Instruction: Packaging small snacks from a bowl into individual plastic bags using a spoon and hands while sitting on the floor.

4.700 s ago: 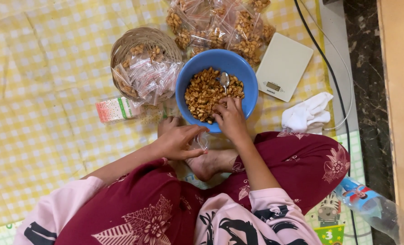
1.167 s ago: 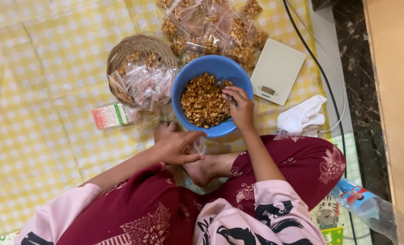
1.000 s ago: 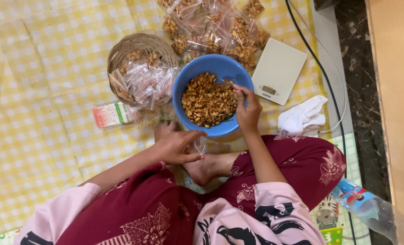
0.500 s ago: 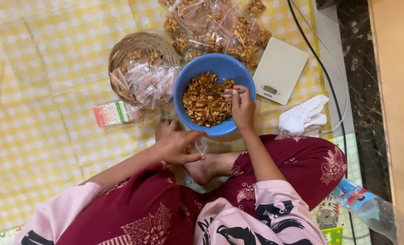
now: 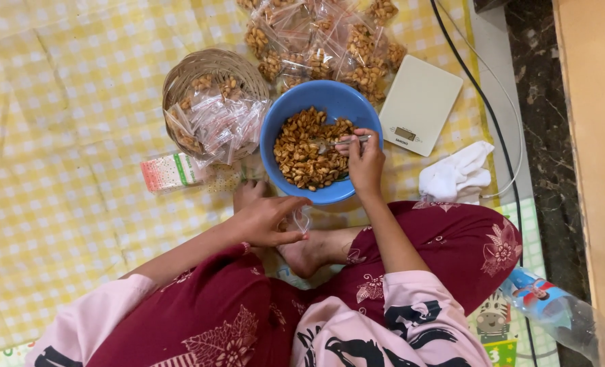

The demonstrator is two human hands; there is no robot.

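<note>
The right hand [image 5: 365, 162] is reaching into the blue bowl [image 5: 319, 95], its fingers [image 5: 346, 144] clamped together on the handle of a metal spoon [image 5: 329, 143] whose scoop is lying on the heap of golden-brown fried snack [image 5: 306, 160] that is filling the bowl. The left hand [image 5: 265, 219] is resting just short of the bowl's near rim, its fingers pinching the mouth of a small clear plastic pouch [image 5: 301, 219], which is hanging beside the person's bare foot [image 5: 309, 250]. To the left of the right hand's fingers, a round woven basket [image 5: 204, 64] is holding a loose pile of empty clear pouches [image 5: 221, 122] with a few snack pieces under them. Beyond the bowl, farther out than either hand, a cluster of filled and sealed snack bags [image 5: 323, 41] is lying on the floor. To the right of the spoon hand, a white kitchen scale [image 5: 418, 105] is sitting near the bowl, and a crumpled white cloth [image 5: 455, 178] is lying nearer the knee. A small pink-and-green packet [image 5: 173, 171] is lying left of the left hand, below the basket. Everything is resting on a yellow-and-white checked sheet [image 5: 58, 136] spread over the floor, with dark marbled tile [image 5: 540, 102] and a black cable [image 5: 482, 102] running along its right side, and a plastic bottle [image 5: 560, 314] is lying by the person's right knee.
</note>
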